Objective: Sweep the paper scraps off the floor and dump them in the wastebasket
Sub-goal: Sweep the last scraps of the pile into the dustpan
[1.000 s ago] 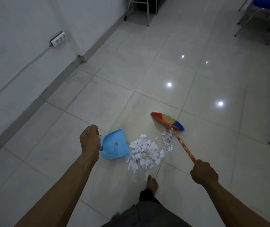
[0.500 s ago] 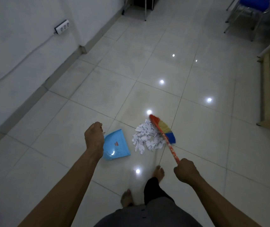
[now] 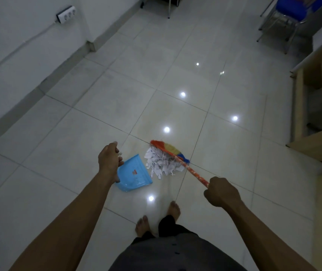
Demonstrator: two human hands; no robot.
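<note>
Just right of the blue dustpan [image 3: 134, 174], a tight heap of white paper scraps [image 3: 161, 162] is seen on the tiled floor [image 3: 97, 118], gathered closer than a second ago, when it was spread looser. The dustpan's handle is held in the closed grip of the left hand [image 3: 109, 161]. Behind the heap, the multicoloured broom [image 3: 170, 150] is pressed against it, its handle clasped by the right hand [image 3: 221, 191]. The scraps seem ready for pushing into the pan; no wastebasket is visible
</note>
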